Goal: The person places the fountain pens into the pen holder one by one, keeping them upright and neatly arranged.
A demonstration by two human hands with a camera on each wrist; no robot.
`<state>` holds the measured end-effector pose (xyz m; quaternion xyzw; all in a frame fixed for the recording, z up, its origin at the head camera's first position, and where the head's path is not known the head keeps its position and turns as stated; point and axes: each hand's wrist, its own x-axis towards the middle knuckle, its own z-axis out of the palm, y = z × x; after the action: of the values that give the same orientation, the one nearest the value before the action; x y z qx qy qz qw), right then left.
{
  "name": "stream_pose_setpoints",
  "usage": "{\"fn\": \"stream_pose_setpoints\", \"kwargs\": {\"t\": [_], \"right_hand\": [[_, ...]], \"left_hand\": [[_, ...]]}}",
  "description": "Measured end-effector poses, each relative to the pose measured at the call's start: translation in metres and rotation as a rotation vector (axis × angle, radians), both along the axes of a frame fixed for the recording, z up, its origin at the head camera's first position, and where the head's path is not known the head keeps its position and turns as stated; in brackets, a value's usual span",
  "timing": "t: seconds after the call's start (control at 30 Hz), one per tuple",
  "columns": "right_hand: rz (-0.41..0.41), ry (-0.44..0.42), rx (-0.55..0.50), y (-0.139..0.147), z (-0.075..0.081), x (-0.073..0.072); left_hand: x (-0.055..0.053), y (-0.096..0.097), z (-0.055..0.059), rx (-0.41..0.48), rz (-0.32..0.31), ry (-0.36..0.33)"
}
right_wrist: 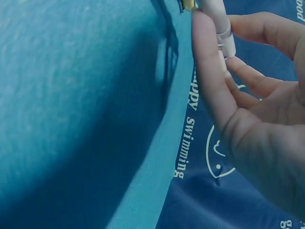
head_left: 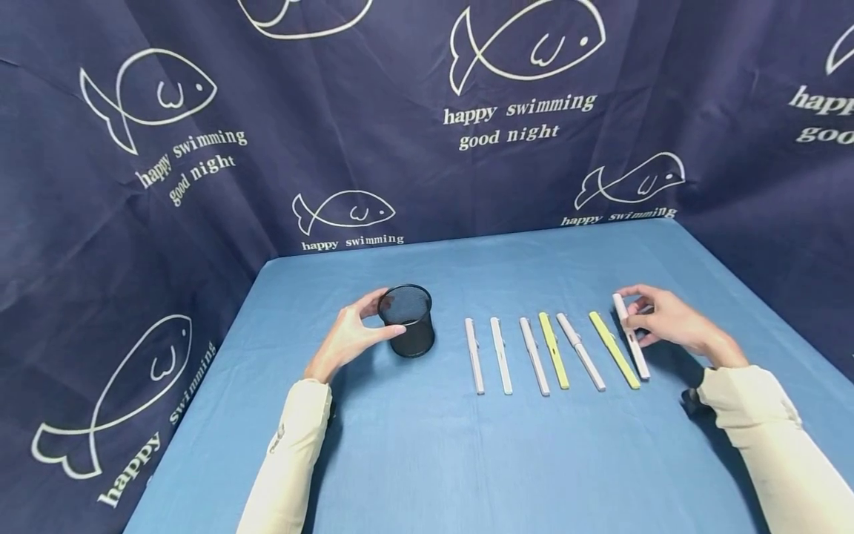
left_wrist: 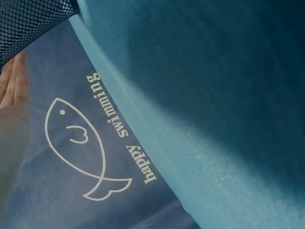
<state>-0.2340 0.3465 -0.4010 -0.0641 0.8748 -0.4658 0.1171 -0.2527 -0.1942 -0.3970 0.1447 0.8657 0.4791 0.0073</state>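
Observation:
A black mesh pen cup [head_left: 415,343] stands upright on the blue cloth. My left hand [head_left: 356,331] grips it near the rim from the left, thumb across the front and fingers behind. In the left wrist view, the cup's mesh [left_wrist: 28,24] shows in the top corner, with the fingertips right at it. At the right end of a row of pens, my right hand [head_left: 670,319] pinches a pale pinkish-white pen [head_left: 634,348] between thumb and fingers. This pen is tilted, its top end raised toward the fingers. The right wrist view shows the pen's upper part [right_wrist: 218,19] between thumb and fingertips.
Several pens lie side by side between the hands, among them a white pen [head_left: 502,356], a yellow pen [head_left: 554,351], another yellow pen [head_left: 615,350] and a pale pink pen [head_left: 474,356]. Behind the table [head_left: 427,460] hangs a dark blue fish-print curtain [head_left: 414,148].

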Motion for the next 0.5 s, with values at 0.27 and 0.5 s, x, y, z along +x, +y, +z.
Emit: {"fn": "stream_pose_setpoints", "kwargs": {"t": [0.27, 0.5], "right_hand": [[-0.017, 0.083, -0.085, -0.0062, 0.0035, 0.0018], [-0.023, 0.244, -0.144, -0.011, 0.0055, 0.0003]], "left_hand": [[0.0019, 0.0, -0.0005, -0.002, 0.004, -0.025], [0.0014, -0.0001, 0.0002, 0.001, -0.002, -0.016]]}}
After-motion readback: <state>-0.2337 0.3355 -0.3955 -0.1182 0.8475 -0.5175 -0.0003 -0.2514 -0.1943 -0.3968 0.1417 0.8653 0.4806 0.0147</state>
